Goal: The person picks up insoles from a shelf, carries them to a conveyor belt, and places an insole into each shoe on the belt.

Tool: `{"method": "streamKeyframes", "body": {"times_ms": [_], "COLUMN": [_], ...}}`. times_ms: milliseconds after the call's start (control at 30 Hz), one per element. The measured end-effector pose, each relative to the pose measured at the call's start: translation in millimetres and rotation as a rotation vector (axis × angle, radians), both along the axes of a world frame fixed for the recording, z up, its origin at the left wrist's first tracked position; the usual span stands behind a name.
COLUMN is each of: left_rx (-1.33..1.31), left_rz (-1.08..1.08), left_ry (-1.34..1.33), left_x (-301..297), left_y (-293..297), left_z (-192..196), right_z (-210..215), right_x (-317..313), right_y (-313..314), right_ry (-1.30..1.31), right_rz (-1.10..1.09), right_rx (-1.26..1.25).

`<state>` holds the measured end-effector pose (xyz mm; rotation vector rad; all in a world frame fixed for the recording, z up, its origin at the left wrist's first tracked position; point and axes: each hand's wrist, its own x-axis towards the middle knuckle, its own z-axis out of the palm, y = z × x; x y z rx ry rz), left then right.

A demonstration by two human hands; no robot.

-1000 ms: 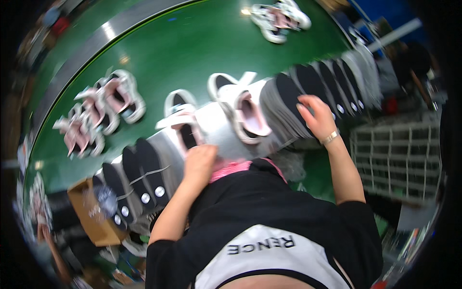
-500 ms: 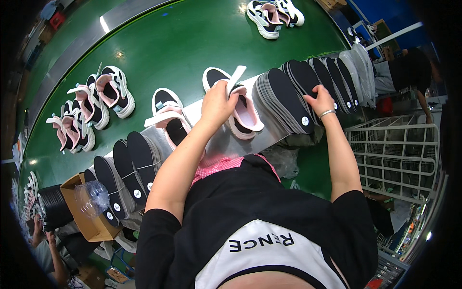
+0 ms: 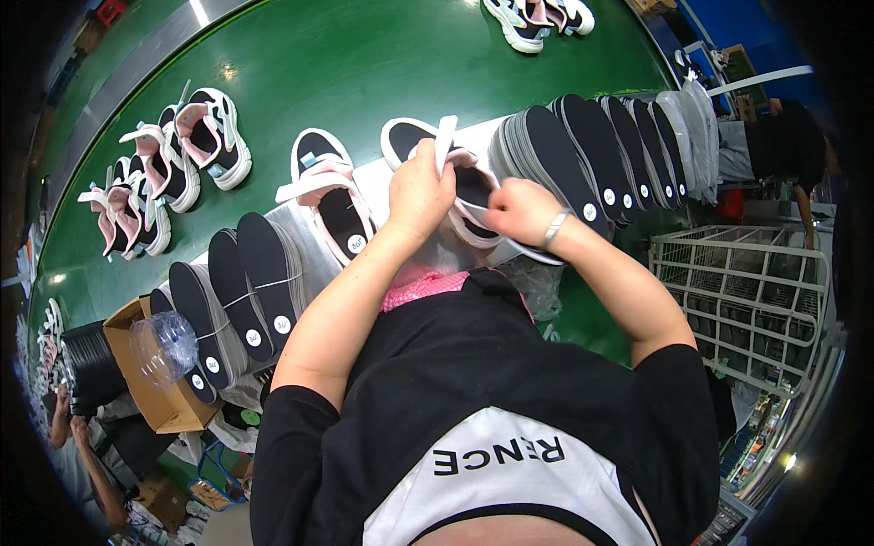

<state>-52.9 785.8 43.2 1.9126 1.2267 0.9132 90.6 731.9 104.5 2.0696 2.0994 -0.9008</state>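
A white, black and pink sneaker (image 3: pixel 421 138) lies on the grey strip along the green belt. My left hand (image 3: pixel 421 189) grips its upper and white tongue. My right hand (image 3: pixel 519 209) presses a black insole (image 3: pixel 473 187) into the shoe's opening. A second matching sneaker (image 3: pixel 330 189) with an insole inside lies just to the left. Fanned rows of black insoles stand at the right (image 3: pixel 592 150) and at the lower left (image 3: pixel 244 282).
More sneaker pairs rest on the green belt (image 3: pixel 364 64) at the left (image 3: pixel 173 173) and top (image 3: pixel 537 16). A cardboard box (image 3: pixel 155 400) with a plastic bag sits lower left. A white wire basket (image 3: pixel 746 300) stands right. Other people are at the far right and lower left.
My right hand has left the insole stack and come left with an insole to the sneaker. My left hand stays on the shoe, which has turned slightly.
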Motion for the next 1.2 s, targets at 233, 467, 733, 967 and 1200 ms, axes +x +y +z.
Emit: {"method": "streamKeyframes", "body": {"times_ms": [233,467,733,967,1200], "left_rx": [-0.089,-0.119,-0.151,-0.215,-0.229], "left_rz": [0.06,0.082,0.059,0.074,0.036], "left_ry": [-0.038,-0.01,-0.051,-0.125,-0.185], "left_x": [4.0,7.4,9.9,13.3,13.4], "left_y": [3.9,3.0,2.6,6.2,7.7], "left_z": [-11.3,-6.7,-10.6,-18.2,-16.3], "right_z": [-5.8,23.5,-44.7,-63.4,-29.3], "right_x": [-8.4,-4.5,-9.5,-6.2,-27.3], "right_y": [-5.9,-10.4,22.7,44.1,61.5], "right_ry": [-0.37,-0.427,-0.37,-0.375,-0.515], "right_rz": [0.151,0.312,0.36,0.364,0.665], "right_rx": [0.163,0.102,0.121,-0.152,-0.487]}}
